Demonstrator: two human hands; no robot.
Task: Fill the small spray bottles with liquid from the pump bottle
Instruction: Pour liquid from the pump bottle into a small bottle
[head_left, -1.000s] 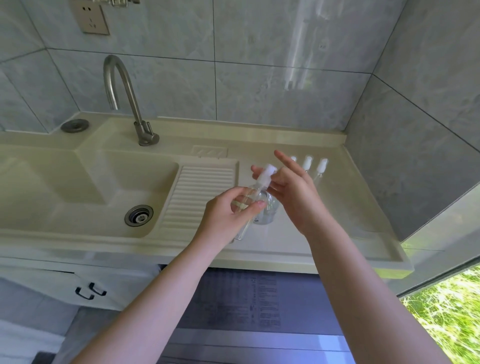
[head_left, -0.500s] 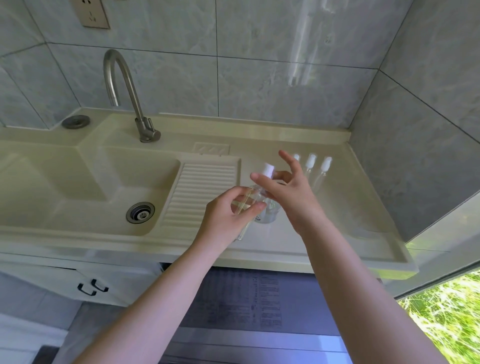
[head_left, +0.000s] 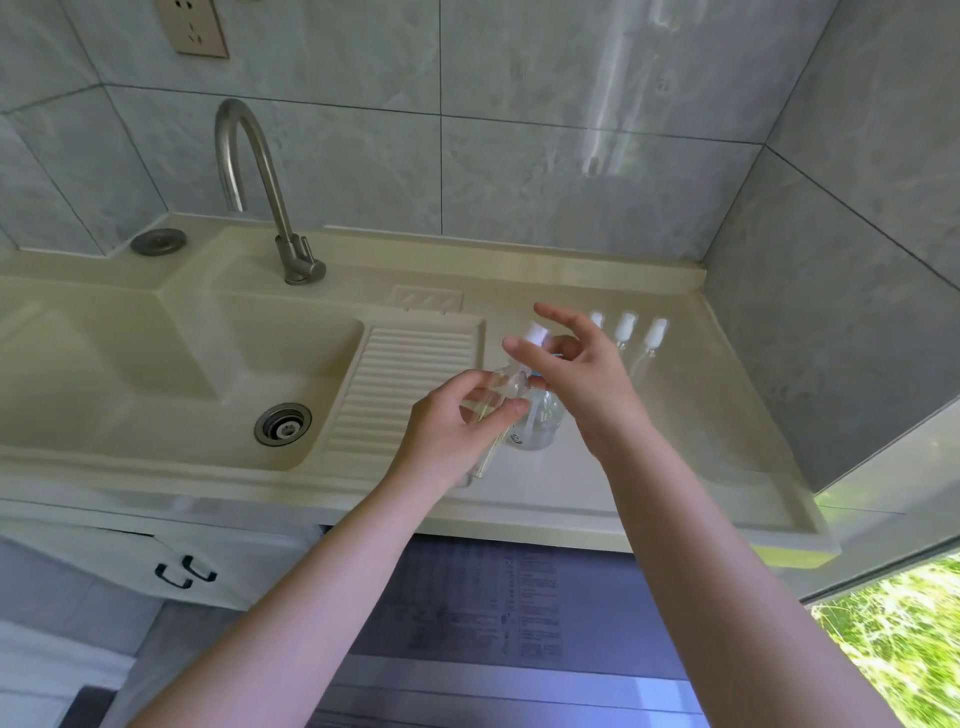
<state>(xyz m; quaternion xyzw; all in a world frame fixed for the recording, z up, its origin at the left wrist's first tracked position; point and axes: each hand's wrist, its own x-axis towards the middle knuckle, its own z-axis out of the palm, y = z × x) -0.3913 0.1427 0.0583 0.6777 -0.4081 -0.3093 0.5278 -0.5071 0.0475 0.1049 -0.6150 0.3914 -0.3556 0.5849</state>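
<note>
Spray bottle (head_left: 491, 402), clear and tilted, sits pinched between the left hand's (head_left: 447, 434) thumb and fingers above the countertop (head_left: 649, 467). Right hand (head_left: 576, 374) covers its white cap, fingers partly spread; its grip is unclear. Pump bottle (head_left: 537, 423) stands behind, mostly hidden.

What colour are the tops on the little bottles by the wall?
White, seen in the head view: the spray bottle caps.

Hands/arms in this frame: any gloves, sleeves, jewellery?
None visible. Left hand and right hand are bare: no gloves, rings, watch or bands. Both forearms are bare down to the bottom edge of the frame; no sleeve shows.
</note>
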